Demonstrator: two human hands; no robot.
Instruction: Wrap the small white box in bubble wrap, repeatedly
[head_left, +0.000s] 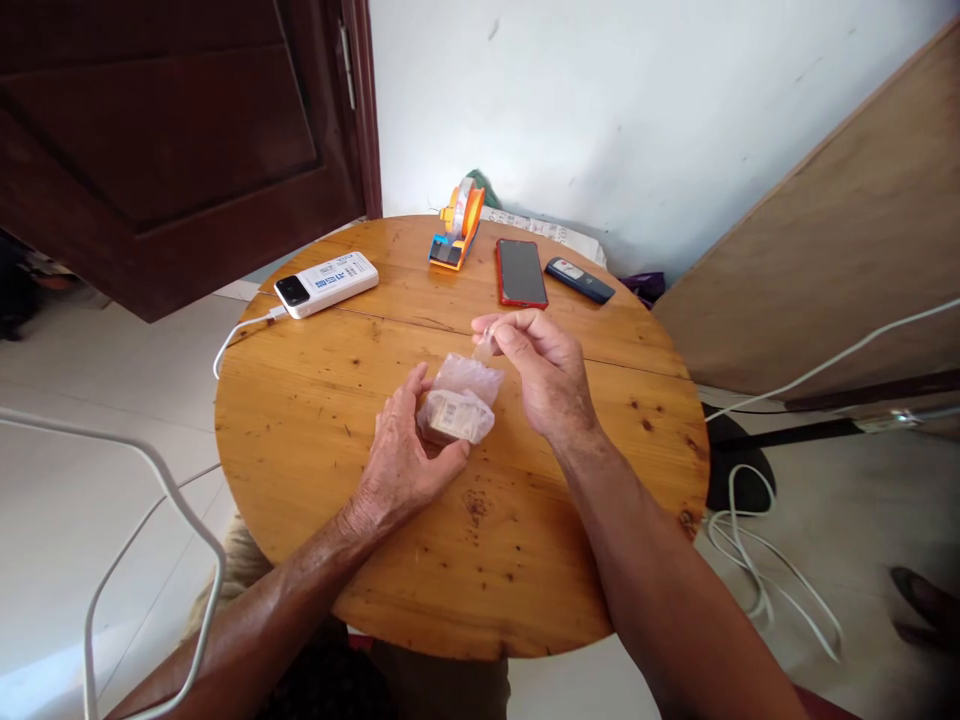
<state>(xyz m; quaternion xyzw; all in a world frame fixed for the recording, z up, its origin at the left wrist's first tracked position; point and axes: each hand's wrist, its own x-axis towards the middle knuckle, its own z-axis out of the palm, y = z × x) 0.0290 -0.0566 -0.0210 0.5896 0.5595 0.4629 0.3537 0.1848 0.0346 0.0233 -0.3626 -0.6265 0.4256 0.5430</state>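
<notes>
A small box in bubble wrap (457, 408) rests near the middle of the round wooden table (300, 440); a printed label shows through the plastic. My left hand (409, 450) is wrapped round its left and near sides, thumb at the front edge. Above the wrap's far right corner, my right hand (547, 370) pinches a small clear strip (484, 346) between thumb and fingers. The strip reaches down to the wrap's upper flap.
Across the table's far side lie a white power bank (330, 284) with a cable, an orange tape dispenser (457, 225), a red-edged phone (521, 272) and a dark remote-like device (580, 280). A white cable (165, 460) hangs at the left.
</notes>
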